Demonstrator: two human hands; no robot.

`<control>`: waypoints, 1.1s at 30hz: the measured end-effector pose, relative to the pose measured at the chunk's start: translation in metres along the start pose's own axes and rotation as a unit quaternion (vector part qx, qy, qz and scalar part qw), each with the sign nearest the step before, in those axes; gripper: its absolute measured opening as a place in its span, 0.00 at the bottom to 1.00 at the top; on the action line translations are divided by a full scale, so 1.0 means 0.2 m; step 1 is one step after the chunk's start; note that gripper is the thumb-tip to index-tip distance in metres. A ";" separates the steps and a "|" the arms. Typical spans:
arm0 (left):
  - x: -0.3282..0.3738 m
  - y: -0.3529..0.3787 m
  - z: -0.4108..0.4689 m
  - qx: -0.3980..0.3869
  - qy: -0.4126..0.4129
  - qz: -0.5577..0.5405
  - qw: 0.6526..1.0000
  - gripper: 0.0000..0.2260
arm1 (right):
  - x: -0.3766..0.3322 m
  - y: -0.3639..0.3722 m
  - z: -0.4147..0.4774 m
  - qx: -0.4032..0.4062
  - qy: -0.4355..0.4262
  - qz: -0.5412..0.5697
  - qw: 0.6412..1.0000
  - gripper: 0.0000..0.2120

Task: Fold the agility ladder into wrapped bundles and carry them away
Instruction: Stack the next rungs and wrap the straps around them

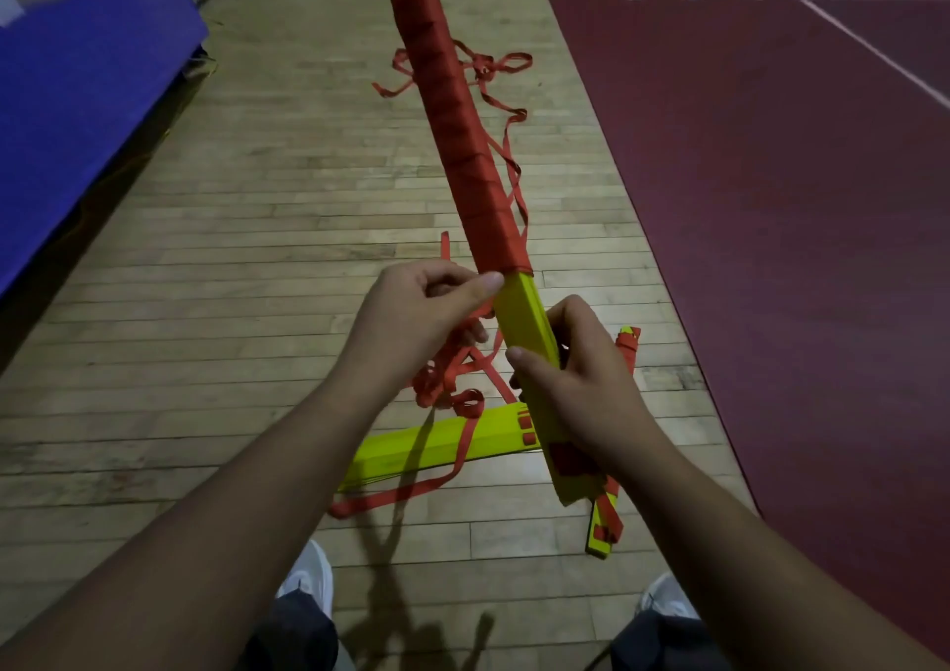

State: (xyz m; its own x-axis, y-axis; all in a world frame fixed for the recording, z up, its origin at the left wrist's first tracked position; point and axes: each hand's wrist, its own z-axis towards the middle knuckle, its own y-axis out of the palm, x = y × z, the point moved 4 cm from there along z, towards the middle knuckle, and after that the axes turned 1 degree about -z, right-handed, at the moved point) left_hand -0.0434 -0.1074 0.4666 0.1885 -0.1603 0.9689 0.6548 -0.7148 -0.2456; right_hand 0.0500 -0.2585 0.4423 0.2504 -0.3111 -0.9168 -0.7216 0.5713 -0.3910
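From my remote seat I see the right hand (581, 377) clenched around the bare yellow lower part of the bundle (462, 120), thumb across its top face and fingers curled round the far side. The bundle is lifted off the wooden floor (257, 259) and slants up and away from the person. Most of its length is wound tightly in red, with only the near end showing yellow.

The left hand (416, 310) sits just beside the spot where the winding stops. Its thumb tip touches the bundle's edge and its fingers are curled in, pinching the red strap (475, 313), I think; the fingertips are hidden behind the hand. Slack strap trails down from there to a loose tangle (442, 382) on the boards.

Under the hands a second stack (437, 441) of yellow rungs lies flat, strap draped over it. A shorter yellow piece (606, 521) lies near the boards' right edge, by the maroon court (771, 207). A blue mat (77, 105) borders the left edge.
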 end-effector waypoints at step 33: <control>-0.05 -0.07 0.06 -0.028 -0.014 -0.005 1.000 0.09 | -0.02 0.00 -0.03 -0.033 -0.041 0.065 0.996 0.09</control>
State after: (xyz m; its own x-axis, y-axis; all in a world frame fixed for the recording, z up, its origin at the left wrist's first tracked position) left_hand -0.0464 -0.0879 0.4606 0.2029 -0.1354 0.9698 0.6154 -0.7527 -0.2338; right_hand 0.0455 -0.2610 0.4471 0.2020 -0.1725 -0.9641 -0.7916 0.5509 -0.2644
